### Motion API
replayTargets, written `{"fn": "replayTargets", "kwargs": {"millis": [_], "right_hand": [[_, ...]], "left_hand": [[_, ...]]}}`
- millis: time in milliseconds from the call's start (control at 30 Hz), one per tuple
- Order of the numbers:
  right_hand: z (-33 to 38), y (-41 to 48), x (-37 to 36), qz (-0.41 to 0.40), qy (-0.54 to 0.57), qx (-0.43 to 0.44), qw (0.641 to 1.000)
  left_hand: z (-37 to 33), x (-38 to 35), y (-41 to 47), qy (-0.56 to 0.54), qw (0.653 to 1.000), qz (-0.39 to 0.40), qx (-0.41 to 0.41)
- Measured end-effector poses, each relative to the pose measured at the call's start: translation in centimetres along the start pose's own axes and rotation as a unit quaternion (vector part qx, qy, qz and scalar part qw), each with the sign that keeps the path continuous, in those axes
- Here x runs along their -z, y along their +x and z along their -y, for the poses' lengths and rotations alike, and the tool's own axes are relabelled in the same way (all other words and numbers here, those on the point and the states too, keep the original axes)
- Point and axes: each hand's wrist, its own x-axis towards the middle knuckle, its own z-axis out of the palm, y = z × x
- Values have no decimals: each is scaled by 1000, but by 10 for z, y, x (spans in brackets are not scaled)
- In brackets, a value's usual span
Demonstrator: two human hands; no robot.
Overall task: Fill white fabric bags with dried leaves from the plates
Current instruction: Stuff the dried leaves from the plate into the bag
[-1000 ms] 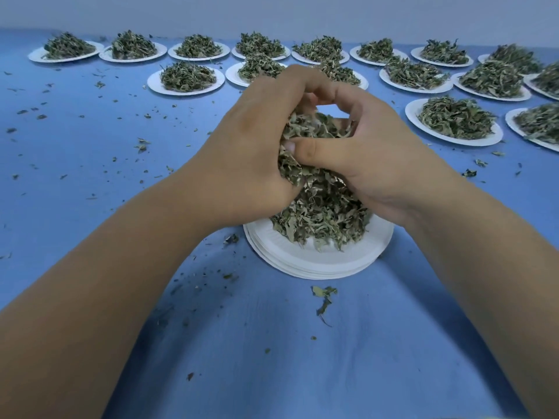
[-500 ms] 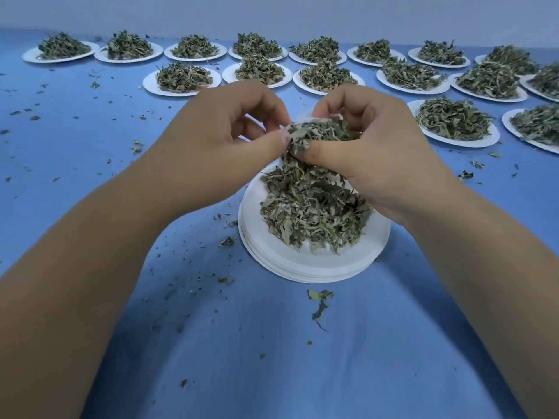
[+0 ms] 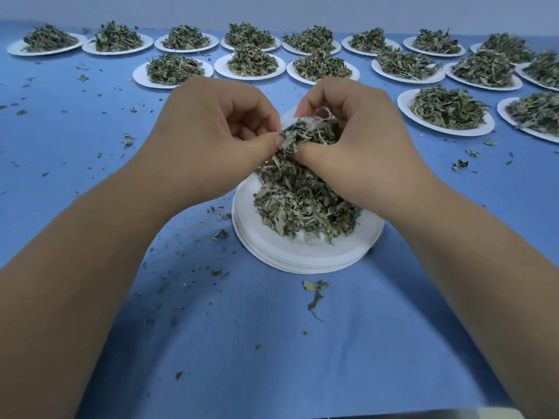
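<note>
Blue tablecloth (image 3: 272,343) is crumb-littered; dried leaves (image 3: 302,204) are pinched by the curled left hand (image 3: 211,137) and clutched in the right hand (image 3: 363,146), plate stack (image 3: 302,258) below them, likely so spills get caught; white bag (image 3: 323,112) barely glimpsed behind right fingers.

Bare left hand (image 3: 211,137) and right hand (image 3: 366,146); bare forearms (image 3: 90,252); short, plain thumbnails (image 3: 279,142)

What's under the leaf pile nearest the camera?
A stack of white plates, several rims visible, resting on the blue cloth. The top plate's middle is hidden by the leaves.
</note>
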Motion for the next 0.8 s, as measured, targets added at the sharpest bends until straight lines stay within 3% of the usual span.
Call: {"fn": "replayTargets", "kwargs": {"millis": [67, 200, 367, 467, 633, 800], "right_hand": [[2, -1, 1, 24, 6, -6, 1000], [4, -1, 5, 97, 126, -41, 986], [-2, 3, 14, 174, 297, -66, 937], [-4, 1, 11, 170, 282, -42, 943], [-4, 1, 8, 82, 193, -3, 978], [-3, 1, 9, 69, 183, 0, 981]], "left_hand": [[0, -1, 0, 17, 1000, -17, -4], [2, 0, 2, 48, 997, -59, 6], [6, 4, 4, 61, 995, -76, 16], [4, 3, 3, 50, 996, -65, 20], [-3, 3, 1, 13, 999, -23, 19], [-7, 4, -1, -28, 999, 0, 17]]}}
